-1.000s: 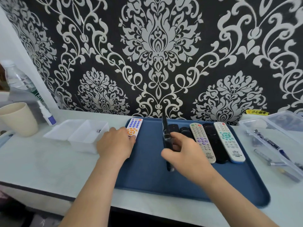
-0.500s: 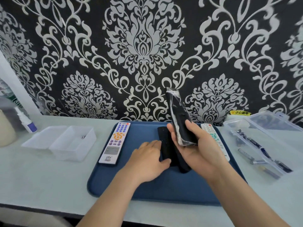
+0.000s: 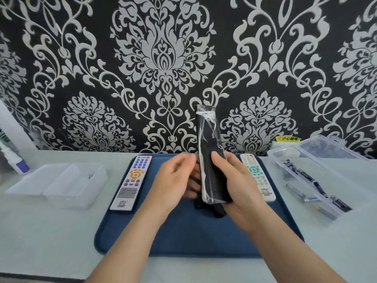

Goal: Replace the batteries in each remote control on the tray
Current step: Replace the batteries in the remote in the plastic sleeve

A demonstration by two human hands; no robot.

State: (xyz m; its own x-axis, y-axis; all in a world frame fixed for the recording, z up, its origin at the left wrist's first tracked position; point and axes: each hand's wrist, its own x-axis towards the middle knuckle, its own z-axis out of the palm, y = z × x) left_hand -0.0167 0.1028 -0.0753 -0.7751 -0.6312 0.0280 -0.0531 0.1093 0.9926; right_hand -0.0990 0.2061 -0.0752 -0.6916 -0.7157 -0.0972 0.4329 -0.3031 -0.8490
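Left hand: lifted off tray, now loosely open just left of black remote. Right hand: grips remote upright. Advice: steady lower end, peel plastic wrap first.

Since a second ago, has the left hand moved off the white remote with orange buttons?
Yes. The left hand has left the white remote and moved right, toward the middle of the tray, beside the wrapped black remote.

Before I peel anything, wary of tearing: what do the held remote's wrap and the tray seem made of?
Wrap on the black remote: thin clear plastic film, glossy; it crinkles and glares white. Blue tray: probably moulded plastic or rubber, matte; rounded rim, no shine.
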